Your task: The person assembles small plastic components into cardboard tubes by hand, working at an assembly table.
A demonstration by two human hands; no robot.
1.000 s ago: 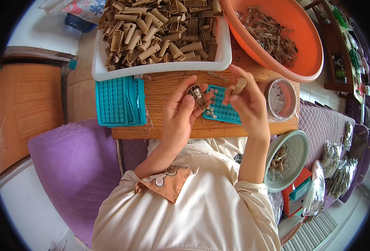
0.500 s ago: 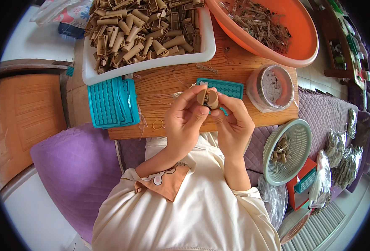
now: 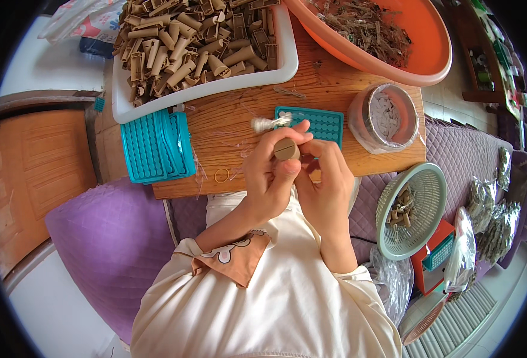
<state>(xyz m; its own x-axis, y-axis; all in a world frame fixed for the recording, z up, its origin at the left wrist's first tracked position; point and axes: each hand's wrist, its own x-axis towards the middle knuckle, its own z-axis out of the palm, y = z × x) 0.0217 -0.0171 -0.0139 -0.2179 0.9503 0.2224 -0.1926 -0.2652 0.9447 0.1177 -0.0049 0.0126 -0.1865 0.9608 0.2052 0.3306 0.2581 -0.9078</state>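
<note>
The brown halves [image 3: 286,150] have come together, fingers [image 3: 288,170] hiding most of their length.

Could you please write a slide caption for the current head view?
Left hand holding a brown cylinder, right hand beside it, near a teal tray on a wooden table.

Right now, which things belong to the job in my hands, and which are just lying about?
Seem part of the job:
- brown case, in the left hand, right hand beside it
- white tub of similar brown parts
- teal tray beyond the hands
- basket, also with brown parts

Seem just lying about:
- clear bag by the basket
- printed bag, upper left
</note>
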